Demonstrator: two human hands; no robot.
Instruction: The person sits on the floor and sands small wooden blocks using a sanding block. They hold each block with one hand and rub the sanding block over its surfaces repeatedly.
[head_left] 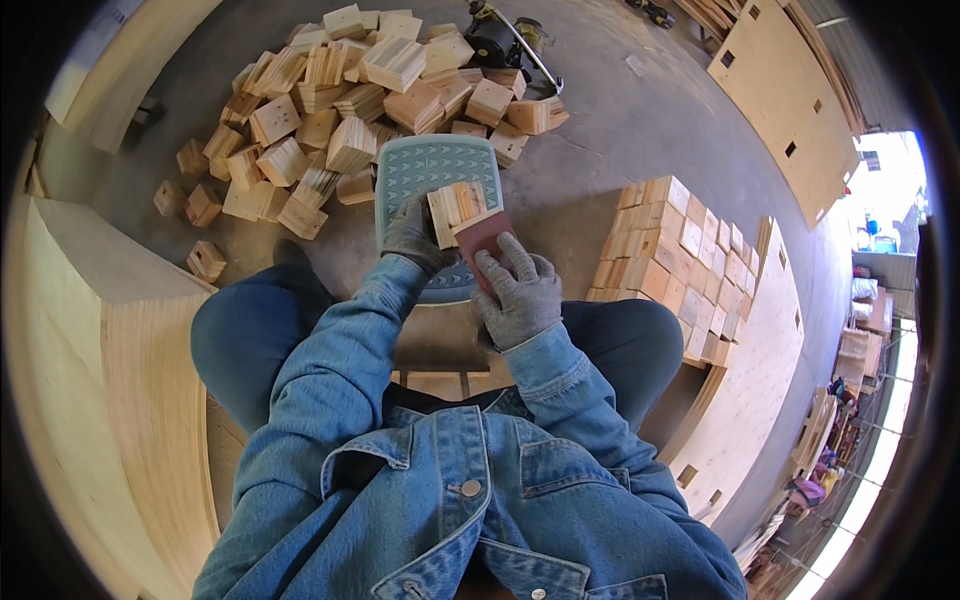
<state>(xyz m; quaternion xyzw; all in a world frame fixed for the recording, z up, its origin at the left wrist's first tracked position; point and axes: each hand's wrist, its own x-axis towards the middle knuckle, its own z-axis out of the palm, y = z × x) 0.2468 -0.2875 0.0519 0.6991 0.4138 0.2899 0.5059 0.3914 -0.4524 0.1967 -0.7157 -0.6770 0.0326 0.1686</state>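
Note:
Over a blue-green plastic stool (437, 152) with a textured top, my left hand (414, 238), in a grey glove, grips a striped wooden block (454, 207) by its left side. Pressed against the block's right side is a flat reddish-brown sanding pad (484, 235). My gloved right hand (523, 299) holds this pad, fingers laid along its face. The pad hides part of the block, and the fingers under both things are out of sight.
A loose heap of wooden blocks (325, 110) covers the floor beyond the stool. Stacked blocks (672, 255) stand in rows at my right, beside a plywood panel (768, 330). Large pale wooden boards (120, 330) rise at my left. A black machine (492, 45) sits behind the heap.

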